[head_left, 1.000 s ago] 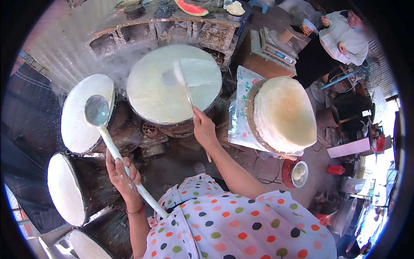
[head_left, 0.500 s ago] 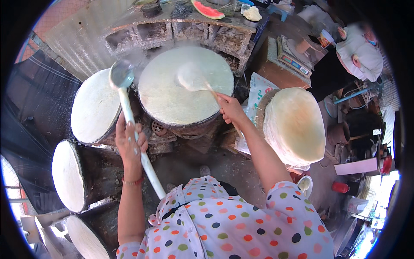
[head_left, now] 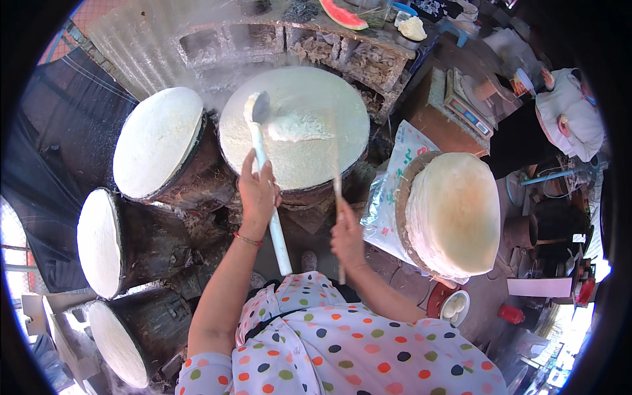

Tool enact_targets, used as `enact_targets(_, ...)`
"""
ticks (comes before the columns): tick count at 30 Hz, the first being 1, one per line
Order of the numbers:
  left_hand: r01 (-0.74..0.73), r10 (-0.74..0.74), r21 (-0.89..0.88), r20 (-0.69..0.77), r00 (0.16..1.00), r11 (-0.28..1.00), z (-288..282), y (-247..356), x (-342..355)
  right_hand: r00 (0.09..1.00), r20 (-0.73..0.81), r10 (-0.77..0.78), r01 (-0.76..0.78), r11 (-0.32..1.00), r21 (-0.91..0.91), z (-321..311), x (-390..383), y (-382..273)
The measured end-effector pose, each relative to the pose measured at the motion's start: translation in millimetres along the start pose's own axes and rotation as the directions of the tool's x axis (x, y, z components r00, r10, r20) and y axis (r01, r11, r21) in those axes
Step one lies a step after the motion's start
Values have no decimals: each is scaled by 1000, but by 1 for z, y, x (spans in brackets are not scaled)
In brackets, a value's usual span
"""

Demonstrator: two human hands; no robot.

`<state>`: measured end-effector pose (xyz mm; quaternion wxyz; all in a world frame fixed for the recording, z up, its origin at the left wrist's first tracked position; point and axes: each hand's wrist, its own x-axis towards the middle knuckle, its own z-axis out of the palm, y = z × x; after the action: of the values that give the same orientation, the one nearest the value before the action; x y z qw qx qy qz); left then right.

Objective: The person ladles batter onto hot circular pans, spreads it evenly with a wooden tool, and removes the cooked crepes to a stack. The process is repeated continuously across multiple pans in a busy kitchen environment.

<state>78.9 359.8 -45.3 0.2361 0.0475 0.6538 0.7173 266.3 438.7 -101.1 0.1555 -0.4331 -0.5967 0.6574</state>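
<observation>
My left hand [head_left: 257, 196] grips the pale handle of a long ladle [head_left: 261, 148], whose bowl is over the large round white surface [head_left: 296, 164] of the middle drum-like steamer. Batter clings to the ladle's rim. My right hand [head_left: 346, 237] is closed around a slim wooden stick [head_left: 338, 187], held nearly upright in front of that steamer; its upper end is blurred by motion. Behind the stick, a thick white patch of batter [head_left: 301, 127] lies on the round surface.
More white-topped drums stand at the left [head_left: 158, 145], [head_left: 100, 243], [head_left: 120, 343]. To the right is a tall stack of round pale sheets [head_left: 454, 214] beside a plastic bag [head_left: 384, 214]. A scale [head_left: 469, 108] and a person in white [head_left: 569, 115] are farther right; steam drifts at the back.
My left hand has brought the ladle rightward, from beside the left drum to over the middle one. My right hand has drawn back toward me, and its stick has swung upright.
</observation>
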Motion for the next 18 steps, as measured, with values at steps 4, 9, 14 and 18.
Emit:
enact_targets(4, 23, -21, -126, 14, 1000, 992, 7, -20, -23, 979, 175, 102, -124, 985, 117, 69, 7, -26)
enact_targets(9, 79, -68, -239, 54, 996, 968, 9, -5, 6, 990, 109, -91, 56, 955, 292, 94, 54, -46)
enact_targets(14, 43, -41, -43, 43, 998, 998, 5, -8, 5, 991, 107, 78, -102, 966, 237, 82, 10, -37)
enact_targets(18, -32, 37, -194, 23, 999, 981, -1, -33, 2, 985, 149, -90, 77, 992, 95, 102, 20, -8)
